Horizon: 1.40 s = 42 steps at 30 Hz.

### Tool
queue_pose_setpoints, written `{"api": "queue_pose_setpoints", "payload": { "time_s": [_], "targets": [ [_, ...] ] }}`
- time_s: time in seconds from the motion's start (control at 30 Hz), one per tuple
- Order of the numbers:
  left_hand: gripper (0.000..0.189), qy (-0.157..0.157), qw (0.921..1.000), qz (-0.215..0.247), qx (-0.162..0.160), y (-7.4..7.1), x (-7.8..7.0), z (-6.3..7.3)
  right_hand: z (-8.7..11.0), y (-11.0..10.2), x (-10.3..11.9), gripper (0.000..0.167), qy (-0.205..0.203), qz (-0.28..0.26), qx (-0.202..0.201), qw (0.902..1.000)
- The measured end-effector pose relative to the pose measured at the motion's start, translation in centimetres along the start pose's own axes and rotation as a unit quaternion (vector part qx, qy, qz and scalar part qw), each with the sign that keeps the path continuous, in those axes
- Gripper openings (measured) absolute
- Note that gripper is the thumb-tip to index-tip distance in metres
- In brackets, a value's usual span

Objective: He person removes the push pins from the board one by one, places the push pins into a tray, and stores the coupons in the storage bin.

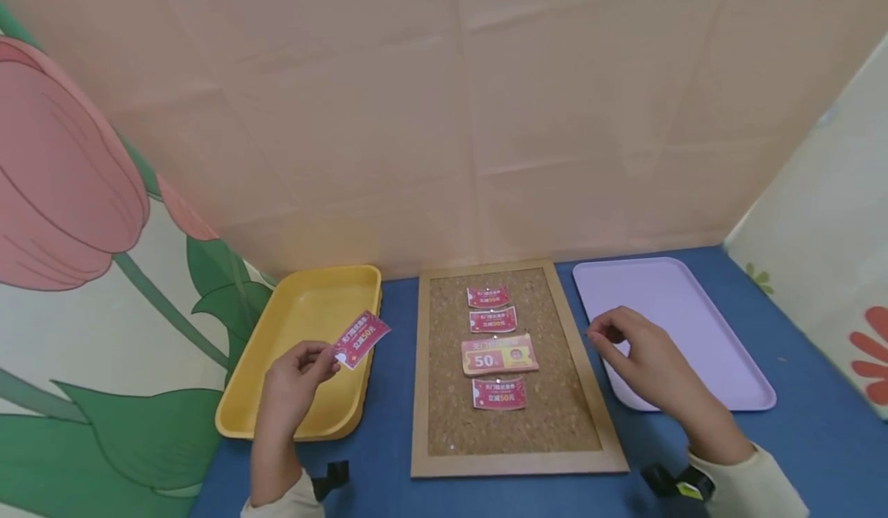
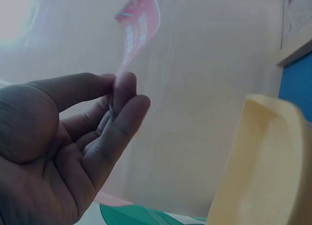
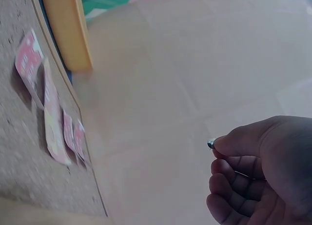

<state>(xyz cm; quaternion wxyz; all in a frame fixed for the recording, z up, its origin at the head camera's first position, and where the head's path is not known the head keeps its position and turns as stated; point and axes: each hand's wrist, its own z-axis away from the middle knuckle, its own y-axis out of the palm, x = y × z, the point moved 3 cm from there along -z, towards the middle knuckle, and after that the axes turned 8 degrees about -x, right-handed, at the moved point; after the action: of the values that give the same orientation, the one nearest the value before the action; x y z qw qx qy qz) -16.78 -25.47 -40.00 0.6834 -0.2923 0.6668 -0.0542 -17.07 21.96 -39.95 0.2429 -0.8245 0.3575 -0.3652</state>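
My left hand [image 1: 290, 383] pinches a pink-red paper coupon [image 1: 361, 339] by one corner, thumb against fingertips, over the right side of the yellow tray [image 1: 239, 418]. In the left wrist view the coupon [image 2: 141, 22] bends upward from the fingertips. Between thumb and index finger, my right hand [image 1: 648, 364] holds a small shiny thumbtack [image 3: 210, 143], above the left part of the lilac tray [image 1: 721, 356]. Between the hands lies a wood-framed cork board [image 1: 451, 425]. Several coupons are attached to it in a column, among them a larger pale pink one [image 1: 499, 354].
The trays and board rest on a blue tabletop [image 1: 388, 456]. Behind them rises a beige sheet [image 1: 444, 117]. A wall with painted tulips [image 1: 65, 171] stands at the left, and a pale wall with a red flower [image 1: 876, 352] at the right.
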Motion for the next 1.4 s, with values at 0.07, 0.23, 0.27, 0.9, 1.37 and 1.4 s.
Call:
{"api": "queue_pose_setpoints", "payload": {
  "time_s": [0.07, 0.23, 0.27, 0.9, 1.37, 1.4],
  "targets": [
    [0.04, -0.006, 0.9997, 0.023, -0.003, -0.5, 0.4, -0.2, -0.1, -0.4, -0.7, 0.013, 0.004, 0.006, -0.007, 0.9999],
    [0.034, -0.016, 0.9972, 0.071, -0.014, -1.5, 1.3, -0.6, -0.1, -0.9, -2.6, 0.014, 0.016, 0.009, -0.018, 0.9997],
    [0.033, -0.016, 0.9967, 0.078, -0.014, -1.6, 1.5, -0.7, -0.1, -0.9, -3.0, 0.013, 0.023, 0.008, -0.016, 0.9996],
    [0.042, -0.071, 0.988, 0.128, -0.049, -2.5, 4.1, -2.3, 0.8, 1.0, -8.9, 0.016, 0.144, 0.009, 0.044, 0.9886],
    [0.036, -0.079, 0.9905, 0.092, -0.065, -2.2, 4.9, -2.6, 1.6, 1.9, -11.0, 0.022, 0.206, 0.023, 0.101, 0.973],
    [0.036, -0.081, 0.9905, 0.09, -0.066, -2.2, 4.9, -2.6, 1.7, 2.0, -11.1, 0.023, 0.21, 0.024, 0.104, 0.9719]
  ]
}}
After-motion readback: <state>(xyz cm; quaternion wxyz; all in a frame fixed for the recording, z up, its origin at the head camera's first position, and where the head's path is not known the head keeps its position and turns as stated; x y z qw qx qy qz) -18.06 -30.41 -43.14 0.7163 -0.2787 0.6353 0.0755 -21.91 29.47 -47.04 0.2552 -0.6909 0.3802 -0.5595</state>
